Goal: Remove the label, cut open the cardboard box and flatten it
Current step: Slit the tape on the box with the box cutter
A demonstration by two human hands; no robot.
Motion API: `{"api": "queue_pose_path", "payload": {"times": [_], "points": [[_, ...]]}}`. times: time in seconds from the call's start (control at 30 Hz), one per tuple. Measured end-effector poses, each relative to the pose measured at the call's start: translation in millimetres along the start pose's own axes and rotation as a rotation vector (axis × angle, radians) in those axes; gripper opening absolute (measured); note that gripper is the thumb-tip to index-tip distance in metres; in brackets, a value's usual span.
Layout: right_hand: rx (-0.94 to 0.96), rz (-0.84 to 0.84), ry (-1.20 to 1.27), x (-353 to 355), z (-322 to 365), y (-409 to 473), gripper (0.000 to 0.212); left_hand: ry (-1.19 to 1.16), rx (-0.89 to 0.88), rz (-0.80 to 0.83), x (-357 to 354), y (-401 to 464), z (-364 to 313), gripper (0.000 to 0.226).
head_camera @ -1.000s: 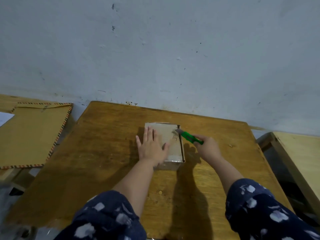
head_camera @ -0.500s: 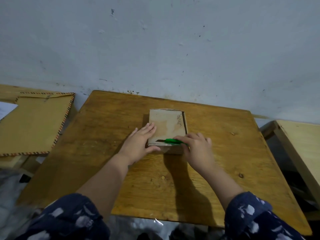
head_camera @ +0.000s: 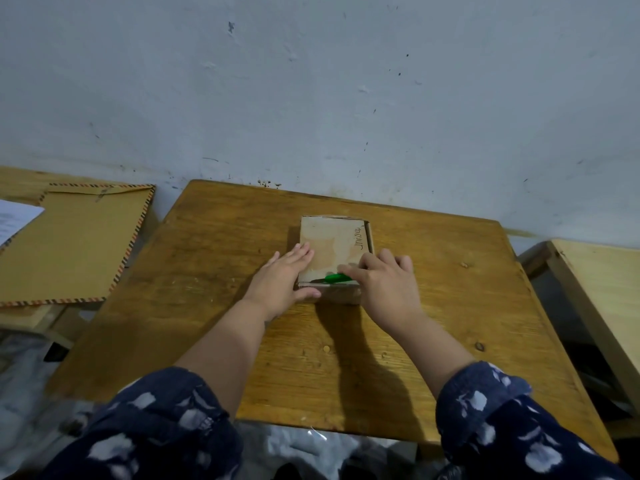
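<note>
A small brown cardboard box (head_camera: 335,244) lies flat in the middle of the wooden table (head_camera: 214,306), with handwriting near its right edge. My left hand (head_camera: 281,280) rests against the box's near left corner, fingers spread on its top and thumb along its front side. My right hand (head_camera: 384,284) grips a green-handled cutter (head_camera: 335,278), whose blade lies along the box's near top edge and points left. The hand covers most of the handle. No label is visible on the top face.
A large brown envelope (head_camera: 69,247) with a striped border lies on a second surface to the left, a white sheet (head_camera: 14,218) beside it. Another pale wooden table (head_camera: 602,289) stands to the right. The wall rises just behind the table.
My right hand brought the cutter from the box's far right corner to its near top edge, blade now pointing left. My left hand slid from the top to the near left corner.
</note>
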State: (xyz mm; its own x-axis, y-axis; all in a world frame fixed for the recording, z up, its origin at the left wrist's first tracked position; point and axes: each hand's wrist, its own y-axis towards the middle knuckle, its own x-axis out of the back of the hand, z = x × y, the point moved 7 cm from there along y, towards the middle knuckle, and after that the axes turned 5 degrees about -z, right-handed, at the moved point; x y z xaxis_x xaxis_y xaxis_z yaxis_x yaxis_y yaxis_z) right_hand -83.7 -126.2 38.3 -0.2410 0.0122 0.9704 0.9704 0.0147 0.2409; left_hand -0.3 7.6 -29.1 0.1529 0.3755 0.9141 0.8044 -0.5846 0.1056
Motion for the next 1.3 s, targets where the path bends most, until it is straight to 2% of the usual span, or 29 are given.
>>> {"api": "queue_pose_path", "payload": {"times": [0.2, 0.63, 0.87, 0.97, 1.13, 1.3], "points": [[-0.085, 0.034, -0.099, 4.9, -39.0, -16.0, 0.049, 0.089, -0.013, 0.028, 0.6, 0.1, -2.7, 0.085], [-0.241, 0.013, -0.117, 3.4, -99.4, -48.0, 0.049, 0.135, -0.005, 0.044, 3.5, -0.9, -9.0, 0.083], [-0.357, -0.098, 0.008, 15.0, -107.2, -49.1, 0.041, 0.162, 0.034, 0.002, 4.3, 0.9, -15.7, 0.09], [-0.313, -0.07, 0.056, 15.6, -91.5, -42.5, 0.038, 0.133, -0.016, -0.026, 3.7, 11.1, -33.1, 0.09], [-0.168, -0.002, 0.062, 3.3, -59.4, -26.2, 0.041, 0.181, -0.046, 0.113, -16.3, 17.0, -38.8, 0.092], [-0.143, 0.022, 0.003, -0.9, -67.4, -26.5, 0.046, 0.162, -0.054, 0.104, -20.2, 12.5, -35.8, 0.091]]}}
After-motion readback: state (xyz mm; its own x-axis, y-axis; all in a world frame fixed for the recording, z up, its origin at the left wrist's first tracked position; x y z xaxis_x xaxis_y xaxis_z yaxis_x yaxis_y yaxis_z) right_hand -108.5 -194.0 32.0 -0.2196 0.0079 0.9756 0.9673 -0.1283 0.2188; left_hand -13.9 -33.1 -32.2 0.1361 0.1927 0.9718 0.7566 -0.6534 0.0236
